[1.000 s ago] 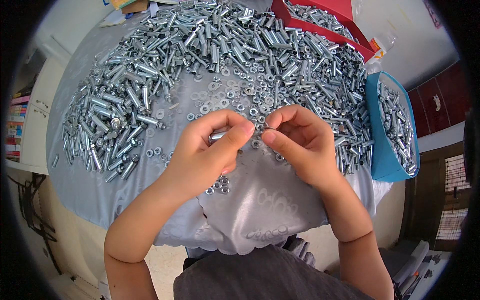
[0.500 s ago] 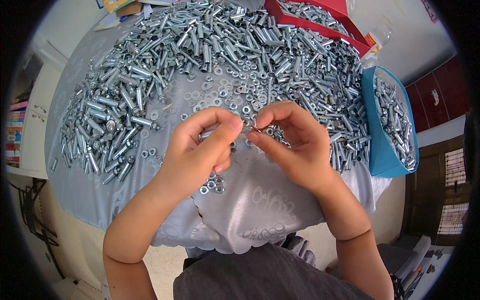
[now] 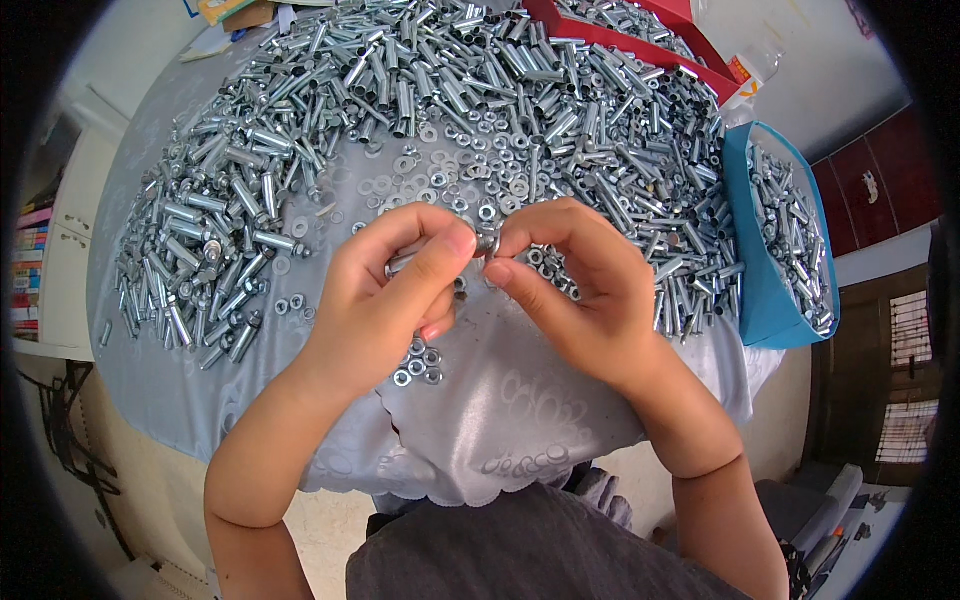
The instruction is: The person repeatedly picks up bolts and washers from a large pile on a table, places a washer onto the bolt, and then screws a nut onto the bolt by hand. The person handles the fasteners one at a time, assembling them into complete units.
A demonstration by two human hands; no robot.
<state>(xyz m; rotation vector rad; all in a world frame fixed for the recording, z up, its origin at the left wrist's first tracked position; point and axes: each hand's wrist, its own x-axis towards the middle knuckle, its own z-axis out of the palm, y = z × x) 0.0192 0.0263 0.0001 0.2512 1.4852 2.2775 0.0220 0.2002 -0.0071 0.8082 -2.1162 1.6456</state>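
My left hand holds a silver metal bolt between thumb and fingers, its end pointing right. My right hand pinches a small nut at that bolt's tip, fingertips of both hands touching. Both hands hover above a table covered with a grey patterned cloth. A big heap of silver bolts and sleeves spreads across the far half. Loose washers and nuts lie just beyond my hands, and a few nuts lie under my left wrist.
A blue bin full of assembled bolts stands at the right edge. A red tray with more hardware sits at the back right. Shelves with books are at the far left. My lap is at the table's near edge.
Both hands have stayed together over the same spot; the fingers shifted slightly as the nut is worked at the bolt's end. The view has tilted a little.
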